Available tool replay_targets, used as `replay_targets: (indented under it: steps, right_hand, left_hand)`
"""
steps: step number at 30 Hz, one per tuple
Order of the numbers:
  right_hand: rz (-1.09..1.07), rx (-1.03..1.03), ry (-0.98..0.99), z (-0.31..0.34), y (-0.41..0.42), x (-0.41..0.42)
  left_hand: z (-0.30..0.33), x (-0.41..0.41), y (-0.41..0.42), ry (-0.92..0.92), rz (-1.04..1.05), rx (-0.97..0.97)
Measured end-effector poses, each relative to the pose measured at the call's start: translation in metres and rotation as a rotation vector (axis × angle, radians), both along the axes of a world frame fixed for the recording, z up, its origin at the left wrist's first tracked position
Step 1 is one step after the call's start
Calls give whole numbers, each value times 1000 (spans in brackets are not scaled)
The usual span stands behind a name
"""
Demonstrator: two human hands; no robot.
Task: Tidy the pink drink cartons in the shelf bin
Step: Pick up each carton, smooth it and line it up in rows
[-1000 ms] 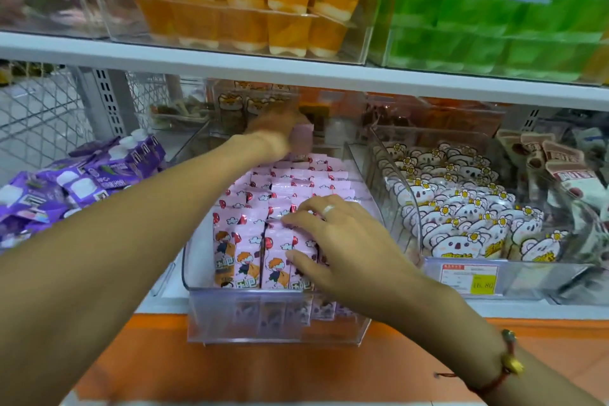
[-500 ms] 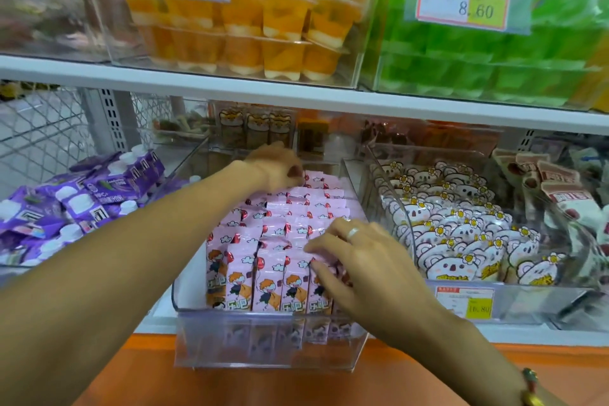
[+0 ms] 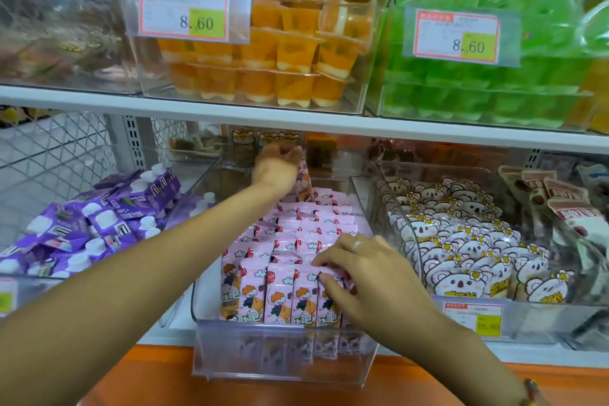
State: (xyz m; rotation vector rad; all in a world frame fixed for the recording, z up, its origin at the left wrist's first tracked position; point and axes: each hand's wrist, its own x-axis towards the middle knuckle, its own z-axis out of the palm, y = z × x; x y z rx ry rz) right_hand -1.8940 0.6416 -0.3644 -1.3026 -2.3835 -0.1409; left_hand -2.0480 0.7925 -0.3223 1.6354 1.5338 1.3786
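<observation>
Shop shelving fills the view: an upper shelf [image 3: 296, 123] carries clear tubs of orange jelly cups [image 3: 263, 53] and green packs [image 3: 494, 76], each with a price tag, and the lower shelf holds a row of clear bins. Purple pouches [image 3: 89, 224] lie in the bin to the left, and white koala-print packets [image 3: 461, 250] stand in the bin to the right.

Between them sits the shelf bin [image 3: 283, 356], its front wall jutting out past the shelf edge towards the person. The pink drink cartons [image 3: 290, 250] stand upright inside it, packed in rows that run from the front wall back under the upper shelf. So the bin's long axis points straight away from the person, and the two hands sit at its opposite ends.

The right hand [image 3: 365, 277] is the nearer one. It rests on the front row at the right side of the bin, its fingers bent over the carton tops and its thumb against a carton face; it looks to be pinching or pressing that front carton, though I cannot tell if it has lifted it. A ring shows on one finger.

The left hand [image 3: 276, 168] reaches over the rows to the far end. Its fingers curl round a pink carton [image 3: 304, 183] that sits higher than its neighbours at the back. My judgement is that the coming move works along this front-to-back line, seating the back carton while the front row is held square.
</observation>
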Motion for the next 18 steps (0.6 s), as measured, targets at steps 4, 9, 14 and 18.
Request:
replay_targets:
  steps: [4,9,14,18]
  right_hand:
    - [13,-15,129,6,-4,-1]
    - [10,74,402,13,-11,-16]
    - [52,-130,626,20,-18,-47]
    - [144,-299,731,19,-16,-62]
  left_hand:
    - [-1,-14,-42,-169,116,101]
    - [-5,-31,-111,-246,49,347]
    - [-11,-38,-157,-307,-85,362]
    - [-16,-42,-169,-404,-159,277]
